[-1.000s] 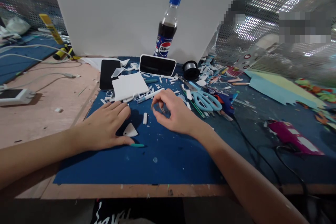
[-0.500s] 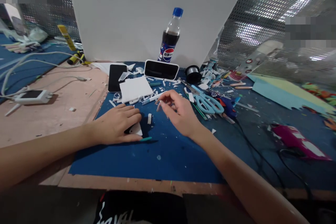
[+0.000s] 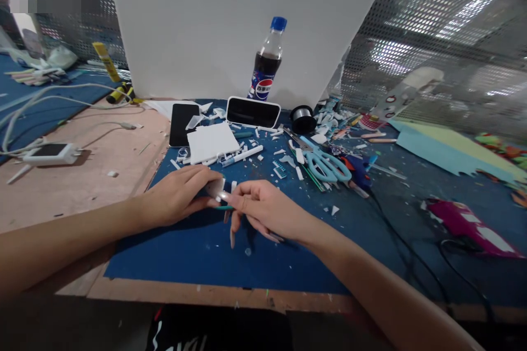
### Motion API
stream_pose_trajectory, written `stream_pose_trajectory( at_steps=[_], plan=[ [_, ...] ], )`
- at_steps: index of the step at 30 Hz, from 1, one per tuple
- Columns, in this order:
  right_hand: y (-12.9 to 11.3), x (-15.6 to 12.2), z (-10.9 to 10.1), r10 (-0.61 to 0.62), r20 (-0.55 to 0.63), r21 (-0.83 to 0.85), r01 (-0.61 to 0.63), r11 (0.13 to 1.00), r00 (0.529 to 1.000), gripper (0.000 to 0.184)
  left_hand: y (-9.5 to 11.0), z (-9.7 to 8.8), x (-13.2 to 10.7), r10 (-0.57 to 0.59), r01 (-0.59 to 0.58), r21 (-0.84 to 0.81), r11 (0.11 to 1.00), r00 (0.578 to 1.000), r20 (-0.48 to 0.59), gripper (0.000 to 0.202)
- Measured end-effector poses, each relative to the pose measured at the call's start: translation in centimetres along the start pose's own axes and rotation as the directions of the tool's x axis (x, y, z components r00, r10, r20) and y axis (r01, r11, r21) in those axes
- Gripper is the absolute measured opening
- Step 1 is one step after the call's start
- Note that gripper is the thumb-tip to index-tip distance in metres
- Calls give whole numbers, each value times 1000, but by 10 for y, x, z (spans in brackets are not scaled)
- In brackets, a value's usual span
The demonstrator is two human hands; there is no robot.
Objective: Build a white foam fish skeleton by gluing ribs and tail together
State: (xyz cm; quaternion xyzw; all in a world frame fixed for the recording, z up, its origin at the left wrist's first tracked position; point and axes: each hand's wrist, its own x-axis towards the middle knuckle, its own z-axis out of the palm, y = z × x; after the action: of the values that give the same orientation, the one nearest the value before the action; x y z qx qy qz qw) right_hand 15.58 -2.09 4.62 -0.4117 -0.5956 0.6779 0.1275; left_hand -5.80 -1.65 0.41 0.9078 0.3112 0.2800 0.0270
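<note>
My left hand rests on the blue mat and grips a small white foam piece between thumb and fingers. My right hand has come in from the right. Its thumb and forefinger pinch the same piece at its right edge, and its other fingers hang down toward the mat. A short teal stick lies on the mat just under the two hands. A small white strip lies right behind them.
Behind the hands lie a stack of white foam sheets, a white pen, a black phone, a white phone, a cola bottle, a wire spool and blue scissors. Scraps litter the mat. A magenta object and cable lie right.
My right hand came down and left from above the mat to meet my left hand. My left hand lifted the white piece off the mat into a grip.
</note>
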Motion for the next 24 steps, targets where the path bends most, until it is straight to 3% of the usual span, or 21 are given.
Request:
stream_pose_trajectory(
  at_steps=[6,10,14,17,24],
  plan=[
    [-4,0,-5,-21,16,69,20,997,1000,27,-2,-2,0,0,0,30,1000,1000,-9,26],
    [4,-2,-8,-86,-94,19,88,996,992,32,0,-2,4,65,-66,155,986,998,13,33],
    [15,-3,-7,-200,-250,-152,165,974,947,32,-1,-1,11,96,-124,271,955,989,114,33],
    [19,-3,-5,-241,-344,-337,121,934,907,34,-7,-1,17,102,-152,269,951,977,188,31],
    [27,2,1,-348,-418,-549,72,833,839,35,-25,3,33,222,-294,190,937,919,326,35]
  ],
)
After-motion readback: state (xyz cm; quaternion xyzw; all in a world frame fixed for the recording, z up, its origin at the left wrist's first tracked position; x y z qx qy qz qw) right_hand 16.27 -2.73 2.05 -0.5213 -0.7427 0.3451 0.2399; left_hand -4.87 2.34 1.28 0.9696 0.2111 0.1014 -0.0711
